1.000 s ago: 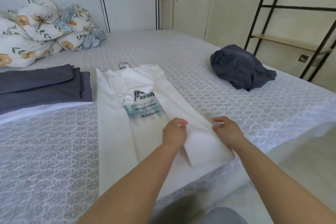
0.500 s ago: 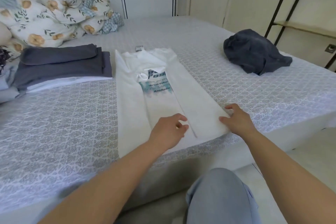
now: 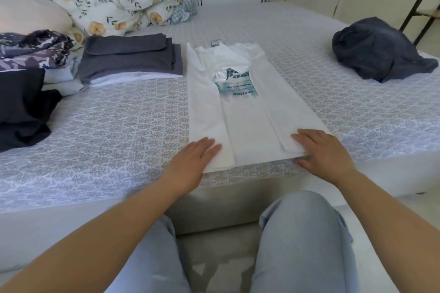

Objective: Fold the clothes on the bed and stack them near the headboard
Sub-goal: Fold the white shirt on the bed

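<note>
A white T-shirt (image 3: 247, 123) with a teal print lies flat on the bed, both sides folded in toward the middle. My left hand (image 3: 192, 158) rests flat with straight fingers on its near left corner. My right hand (image 3: 323, 150) lies flat on its near right corner. A stack of folded grey clothes (image 3: 131, 57) sits to the left of the shirt. A crumpled dark blue garment (image 3: 378, 50) lies at the far right of the bed.
The bed (image 3: 114, 131) has a grey patterned cover. Floral bedding (image 3: 119, 0) and a pillow (image 3: 26, 10) are piled at the back left. Dark and patterned clothes (image 3: 23, 83) lie at the left edge. A metal shelf frame (image 3: 421, 0) stands at the right.
Both hands let go of the shirt's folded right side and moved apart to its near corners, lying flat. The view pulled back and tilted down, showing my knees.
</note>
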